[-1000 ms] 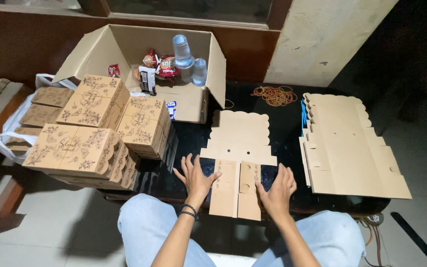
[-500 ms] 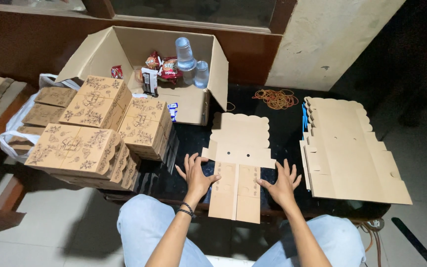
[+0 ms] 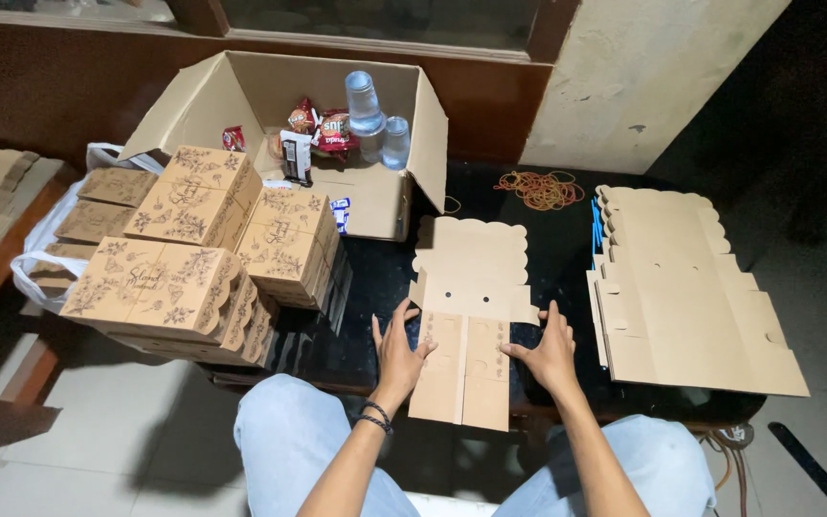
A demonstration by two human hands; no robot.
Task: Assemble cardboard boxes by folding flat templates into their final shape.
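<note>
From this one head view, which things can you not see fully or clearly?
- Flat box blank, head view: its side flaps lie under the left hand and right hand.
- Open carton: its walls hide the lower contents behind the snack packets.
- Stack of flat blanks: the count of sheets is too fine to tell.
- White bag: mostly behind the folded boxes.

Dim light is falling on a dark table (image 3: 567,239). Behind the table, a brown wooden wall panel (image 3: 69,86) is running under a window (image 3: 375,10); pale tiled floor (image 3: 117,450) is showing left of it.
</note>
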